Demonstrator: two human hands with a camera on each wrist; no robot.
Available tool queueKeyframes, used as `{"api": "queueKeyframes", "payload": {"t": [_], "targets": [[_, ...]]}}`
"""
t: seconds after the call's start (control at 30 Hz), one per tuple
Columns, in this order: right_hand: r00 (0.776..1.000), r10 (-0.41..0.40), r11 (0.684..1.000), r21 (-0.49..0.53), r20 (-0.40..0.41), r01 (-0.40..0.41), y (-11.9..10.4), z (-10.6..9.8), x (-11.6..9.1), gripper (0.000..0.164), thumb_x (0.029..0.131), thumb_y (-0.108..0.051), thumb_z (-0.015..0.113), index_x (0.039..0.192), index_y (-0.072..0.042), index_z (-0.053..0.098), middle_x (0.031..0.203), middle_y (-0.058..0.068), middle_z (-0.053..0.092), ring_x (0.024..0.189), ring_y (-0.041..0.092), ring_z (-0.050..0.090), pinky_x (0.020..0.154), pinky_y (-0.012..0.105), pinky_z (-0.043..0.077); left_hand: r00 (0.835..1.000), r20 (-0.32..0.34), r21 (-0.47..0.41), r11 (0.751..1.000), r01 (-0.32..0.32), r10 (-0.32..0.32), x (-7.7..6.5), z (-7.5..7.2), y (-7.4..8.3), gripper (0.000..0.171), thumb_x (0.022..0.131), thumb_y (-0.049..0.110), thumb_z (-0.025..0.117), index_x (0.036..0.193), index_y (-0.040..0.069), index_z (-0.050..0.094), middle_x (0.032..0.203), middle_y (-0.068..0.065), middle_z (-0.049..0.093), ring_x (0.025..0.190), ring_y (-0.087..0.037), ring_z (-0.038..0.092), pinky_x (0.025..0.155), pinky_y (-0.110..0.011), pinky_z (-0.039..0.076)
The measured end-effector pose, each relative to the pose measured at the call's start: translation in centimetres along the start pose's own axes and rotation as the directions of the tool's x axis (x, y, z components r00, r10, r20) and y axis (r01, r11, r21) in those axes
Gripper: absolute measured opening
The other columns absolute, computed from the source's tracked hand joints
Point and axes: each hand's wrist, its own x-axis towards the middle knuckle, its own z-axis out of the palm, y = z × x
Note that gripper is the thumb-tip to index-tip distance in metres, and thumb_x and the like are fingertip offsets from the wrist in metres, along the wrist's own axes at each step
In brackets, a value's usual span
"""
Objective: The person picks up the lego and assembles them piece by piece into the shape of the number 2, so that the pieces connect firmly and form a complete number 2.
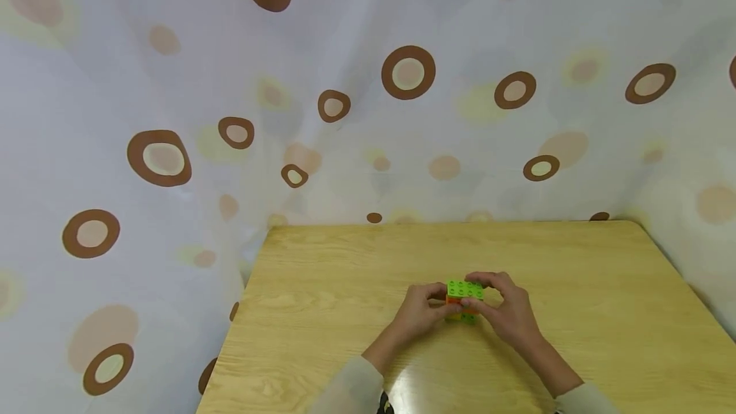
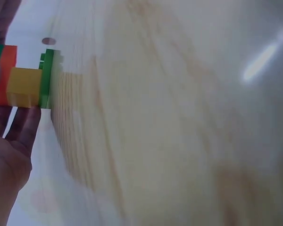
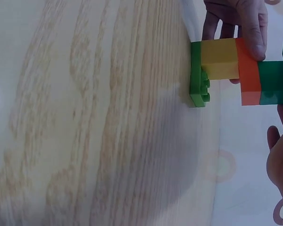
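Note:
A stack of toy building bricks stands on the table, held between both hands. From the bottom it has a green base brick (image 3: pixel 196 77), a yellow brick (image 3: pixel 219 60), an orange brick (image 3: pixel 249 84), a dark green brick (image 3: pixel 274 84) and a bright green brick (image 1: pixel 464 289) with studs on top. My left hand (image 1: pixel 422 305) grips the stack from the left, its thumb against the orange brick. From the right, my right hand (image 1: pixel 512 312) pinches the upper bricks, thumb in front and fingers behind. Its fingertips are partly hidden. The base brick sticks out past the yellow one.
The wooden table (image 1: pixel 322 273) extends around the hands, with its far edge behind the stack. A pale curtain (image 1: pixel 356 50) with brown and beige spots hangs behind and beside it. Light glares off the near tabletop.

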Motion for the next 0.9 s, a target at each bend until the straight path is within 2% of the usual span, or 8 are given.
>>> {"api": "queueKeyframes", "payload": {"t": [0.1, 0.23, 0.33, 0.47, 0.53, 0.73, 0.83, 0.9], "targets": [[1.000, -0.020, 0.999, -0.024, 0.018, 0.021, 0.4, 0.0, -0.3, 0.054, 0.081, -0.009, 0.092, 0.130, -0.013, 0.073, 0.118, -0.004, 0.069, 0.108, 0.004, 0.059, 0.093, 0.020, 0.049, 1.000, 0.022, 0.096, 0.995, -0.019, 0.017, -0.3, -0.3, -0.2, 0.028, 0.096, 0.031, 0.080, 0.122, 0.020, 0.077, 0.120, 0.013, 0.073, 0.114, -0.003, 0.068, 0.095, -0.022, 0.055], [0.998, -0.061, 0.998, -0.035, 0.007, 0.061, 1.0, 0.1, -1.1, 0.067, 0.082, -0.007, 0.091, 0.143, -0.016, 0.064, 0.132, 0.001, 0.067, 0.112, 0.011, 0.061, 0.094, 0.017, 0.047, 0.999, 0.032, 0.214, 0.976, -0.031, 0.025, -1.2, -1.0, -0.3, 0.045, 0.094, 0.034, 0.082, 0.136, 0.020, 0.069, 0.129, 0.011, 0.067, 0.115, -0.005, 0.067, 0.097, -0.024, 0.055], [0.997, -0.064, 0.998, -0.016, -0.050, 0.063, 1.3, 0.0, -2.0, 0.071, 0.083, 0.001, 0.088, 0.146, -0.014, 0.060, 0.133, 0.006, 0.065, 0.110, 0.012, 0.063, 0.088, 0.016, 0.050, 0.999, 0.030, 0.181, 0.983, -0.016, 0.010, -1.7, -1.3, -0.3, 0.049, 0.095, 0.032, 0.082, 0.139, 0.018, 0.066, 0.126, 0.008, 0.068, 0.109, -0.005, 0.069, 0.093, -0.023, 0.056], [0.992, -0.055, 0.996, 0.057, -0.110, 0.062, 1.0, 0.3, -2.7, 0.057, 0.086, 0.014, 0.080, 0.137, -0.002, 0.062, 0.121, 0.011, 0.066, 0.104, 0.003, 0.062, 0.080, 0.013, 0.053, 1.000, 0.014, 0.142, 0.990, -0.015, 0.013, -2.0, -1.2, -0.1, 0.033, 0.097, 0.029, 0.079, 0.127, 0.016, 0.071, 0.118, 0.005, 0.073, 0.101, 0.000, 0.070, 0.087, -0.020, 0.057], [0.991, -0.042, 0.995, 0.088, -0.127, 0.054, 1.1, 0.7, -2.6, 0.051, 0.087, 0.016, 0.077, 0.134, -0.001, 0.063, 0.117, 0.011, 0.067, 0.102, 0.000, 0.062, 0.077, 0.013, 0.054, 1.000, -0.008, 0.141, 0.990, -0.026, 0.028, -2.1, -1.1, 0.0, 0.030, 0.098, 0.030, 0.077, 0.124, 0.014, 0.073, 0.117, 0.004, 0.074, 0.100, 0.000, 0.070, 0.085, -0.019, 0.058], [0.990, 0.027, 0.997, 0.079, -0.136, -0.016, 0.7, 0.7, -1.2, 0.035, 0.093, 0.005, 0.077, 0.126, -0.005, 0.068, 0.108, 0.006, 0.070, 0.091, 0.004, 0.067, 0.066, 0.018, 0.058, 0.993, -0.104, 0.143, 0.989, -0.031, 0.046, -1.8, -0.5, 0.4, 0.032, 0.103, 0.030, 0.071, 0.126, 0.007, 0.075, 0.115, 0.002, 0.077, 0.099, -0.001, 0.071, 0.081, -0.018, 0.058], [0.988, 0.117, 0.990, 0.088, -0.103, -0.108, 0.4, 0.6, -0.4, 0.024, 0.100, -0.006, 0.074, 0.123, -0.004, 0.069, 0.101, 0.007, 0.071, 0.084, 0.009, 0.069, 0.062, 0.023, 0.060, 0.990, -0.140, 0.105, 0.994, 0.007, 0.008, -1.4, -0.1, 0.9, 0.025, 0.104, 0.024, 0.070, 0.118, 0.005, 0.079, 0.106, 0.001, 0.079, 0.091, -0.002, 0.073, 0.076, -0.018, 0.059], [0.977, 0.202, 0.976, 0.092, -0.068, -0.195, 0.5, 0.6, -0.1, 0.022, 0.103, -0.013, 0.071, 0.123, -0.003, 0.070, 0.099, 0.010, 0.071, 0.079, 0.012, 0.069, 0.060, 0.026, 0.061, 0.988, -0.151, 0.076, 0.996, 0.044, -0.033, -1.2, 0.2, 1.1, 0.020, 0.104, 0.020, 0.070, 0.111, 0.004, 0.081, 0.098, 0.002, 0.079, 0.084, -0.003, 0.074, 0.071, -0.019, 0.060]]}}
